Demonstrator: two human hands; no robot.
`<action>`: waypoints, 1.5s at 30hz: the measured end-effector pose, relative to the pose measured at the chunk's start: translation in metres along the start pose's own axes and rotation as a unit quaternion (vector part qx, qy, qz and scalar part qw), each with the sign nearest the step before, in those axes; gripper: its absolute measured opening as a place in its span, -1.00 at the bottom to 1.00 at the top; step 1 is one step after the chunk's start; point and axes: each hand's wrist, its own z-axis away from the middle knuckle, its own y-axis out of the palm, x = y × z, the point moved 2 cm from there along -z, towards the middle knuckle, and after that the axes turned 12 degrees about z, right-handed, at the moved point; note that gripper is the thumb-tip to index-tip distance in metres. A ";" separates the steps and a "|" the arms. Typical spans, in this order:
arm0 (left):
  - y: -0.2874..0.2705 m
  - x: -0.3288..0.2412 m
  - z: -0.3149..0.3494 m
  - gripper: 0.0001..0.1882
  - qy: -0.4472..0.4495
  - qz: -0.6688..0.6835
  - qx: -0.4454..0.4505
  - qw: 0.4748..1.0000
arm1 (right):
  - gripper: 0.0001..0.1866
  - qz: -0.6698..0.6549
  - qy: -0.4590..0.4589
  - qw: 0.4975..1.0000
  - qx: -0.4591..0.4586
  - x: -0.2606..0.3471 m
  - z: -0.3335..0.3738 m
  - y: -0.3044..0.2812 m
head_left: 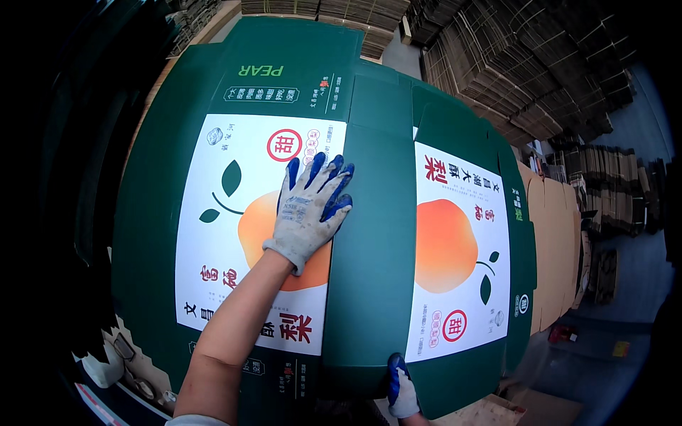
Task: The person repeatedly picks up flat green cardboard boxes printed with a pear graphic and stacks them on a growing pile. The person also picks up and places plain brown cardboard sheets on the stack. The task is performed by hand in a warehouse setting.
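A large green printed cardboard box blank [373, 213] lies spread out in front of me, with white panels showing orange pears and dark green leaves. My left hand [307, 209], in a grey glove with blue-coated fingers, rests flat on the left white panel [206, 241]. Its fingers are spread and point away from me, covering part of the printed pear. At the near edge, my right hand [403, 390] wears a matching glove. Its fingers close on the edge beside the right-hand flap [455, 383], and part of the hand is hidden.
Plain brown cardboard [554, 241] sticks out past the blank on the right. Tied stacks of flat cardboard [497, 64] stand at the far right, and more stacks [362, 14] lie behind. Dark stacked sheets [611, 177] are further right. A red object [563, 334] lies on the floor.
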 end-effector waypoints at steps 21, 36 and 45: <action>0.011 0.003 0.000 -0.57 0.008 -0.048 -0.030 0.998 | -0.67 -0.014 -0.053 0.998 0.021 0.057 -0.017 -0.026; 0.016 -0.008 -0.004 -0.55 -0.043 -0.133 -0.017 0.990 | -0.77 -0.269 0.082 0.956 0.078 0.059 -0.016 -0.032; 0.015 -0.012 -0.005 -0.55 -0.063 -0.148 -0.007 0.987 | -0.68 -0.249 0.105 0.959 0.079 0.055 -0.019 -0.032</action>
